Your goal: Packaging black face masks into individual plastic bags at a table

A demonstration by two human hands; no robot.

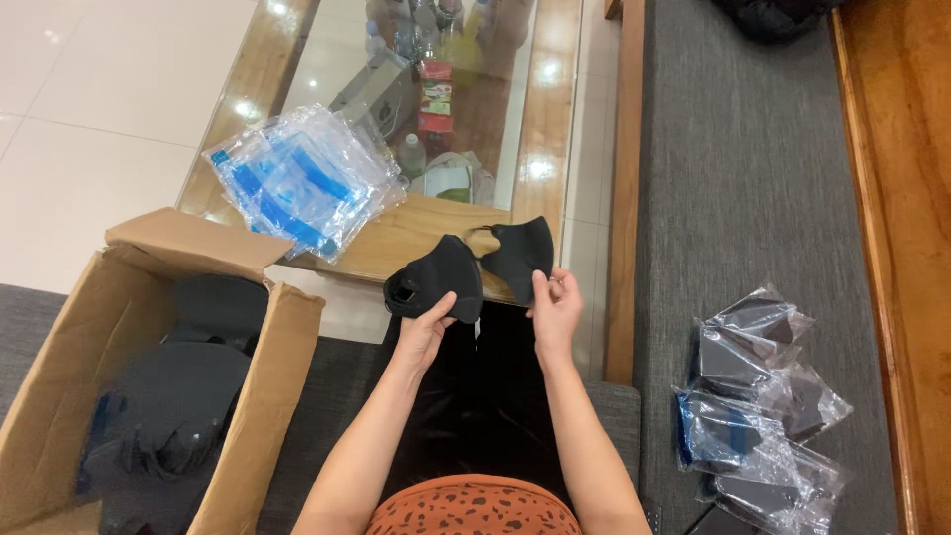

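My left hand (426, 332) grips a stack of black face masks (436, 279) from below. In front of me, my right hand (557, 309) pinches the lower edge of a single black face mask (519, 254), held just right of the stack. Both hands are raised over my lap, near the front edge of a wooden coffee table with a glass top (416, 238). A pile of clear and blue plastic bags (297, 183) lies on the table to the left of the masks.
An open cardboard box (263, 396) holding more black masks stands at my left. Several bagged masks (758, 411) lie on the grey seat cushion (743, 178) at my right. Bottles and small items show under the glass. White tiled floor lies beyond at the left.
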